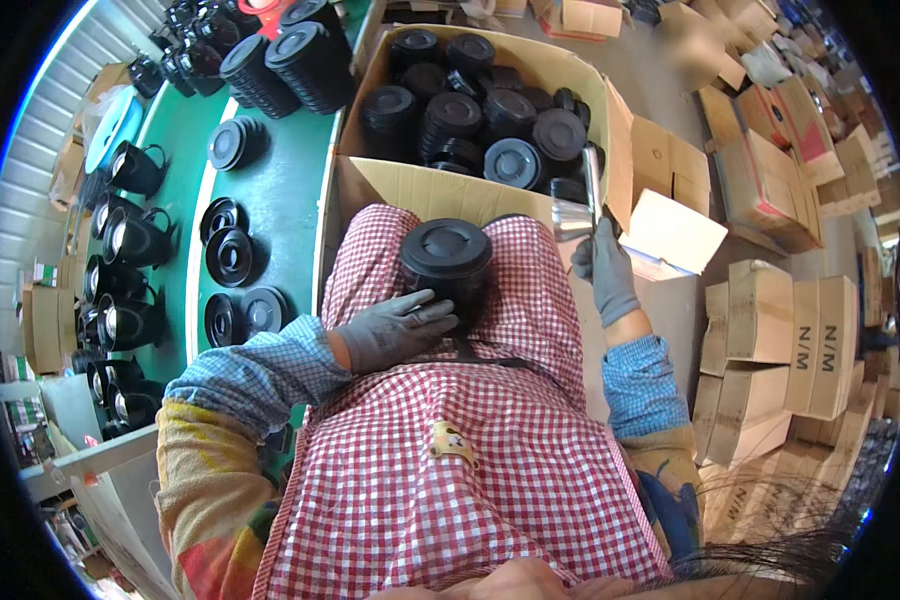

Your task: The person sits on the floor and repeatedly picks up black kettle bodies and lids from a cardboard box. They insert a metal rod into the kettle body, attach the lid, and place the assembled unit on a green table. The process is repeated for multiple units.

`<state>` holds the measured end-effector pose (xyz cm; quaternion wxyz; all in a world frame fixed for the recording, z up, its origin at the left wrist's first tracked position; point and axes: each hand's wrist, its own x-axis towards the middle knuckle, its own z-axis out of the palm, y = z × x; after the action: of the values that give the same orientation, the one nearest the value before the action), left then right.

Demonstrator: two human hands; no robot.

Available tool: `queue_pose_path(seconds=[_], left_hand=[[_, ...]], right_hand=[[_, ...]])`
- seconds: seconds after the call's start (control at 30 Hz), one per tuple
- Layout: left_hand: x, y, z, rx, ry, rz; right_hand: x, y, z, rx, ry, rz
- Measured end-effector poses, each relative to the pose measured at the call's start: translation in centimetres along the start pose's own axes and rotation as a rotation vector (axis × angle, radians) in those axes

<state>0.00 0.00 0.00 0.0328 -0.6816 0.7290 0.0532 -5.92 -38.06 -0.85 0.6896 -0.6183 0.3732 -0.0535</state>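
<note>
On the checked apron, a black cylindrical piece is standing, showing a matte round top with concentric rings. The gloved left hand is lying against its near side, fingers extended; the gloved right hand is gripping a silvery rod-like tool.

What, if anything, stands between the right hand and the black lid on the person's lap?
In this view, the right knee, under red-checked cloth, lies between the right hand and the black lid; whether it is high enough to block the way, I cannot tell. No other object shows directly between them.
</note>
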Motion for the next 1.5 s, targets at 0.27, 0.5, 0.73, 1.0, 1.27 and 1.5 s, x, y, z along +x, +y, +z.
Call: queue_pose_path(seconds=[0.27,0.5,0.73,1.0,1.27,1.5], left_hand=[[-1.8,-3.6,-5.1,-0.064,0.0,-0.269],[-13.9,-5.5,-8.2,-0.523,0.936,-0.746],[-28.9,-17.3,-3.3,-0.927,1.819,-1.108],[-36.5,-43.4,0.3,-1.04,2.218,-1.41],[-41.8,-56.3,6.9,-0.553,2.299,-1.531],[-45.6,-49.2,-0.9,0.801,0.892,-2.029]], right_hand=[[1.0,-0.2,-0.3,0.176,-0.049,-0.038],[1.3,-3.8,10.9,-0.195,-0.311,-0.204],[1.5,-2.2,27.8,-0.268,-0.752,-0.195],[2.1,-2.4,38.8,-0.998,-0.809,-0.431],[2.2,-3.8,45.3,-1.04,-0.897,-0.518],[2.5,-2.8,46.6,-1.256,-0.809,-0.597]])
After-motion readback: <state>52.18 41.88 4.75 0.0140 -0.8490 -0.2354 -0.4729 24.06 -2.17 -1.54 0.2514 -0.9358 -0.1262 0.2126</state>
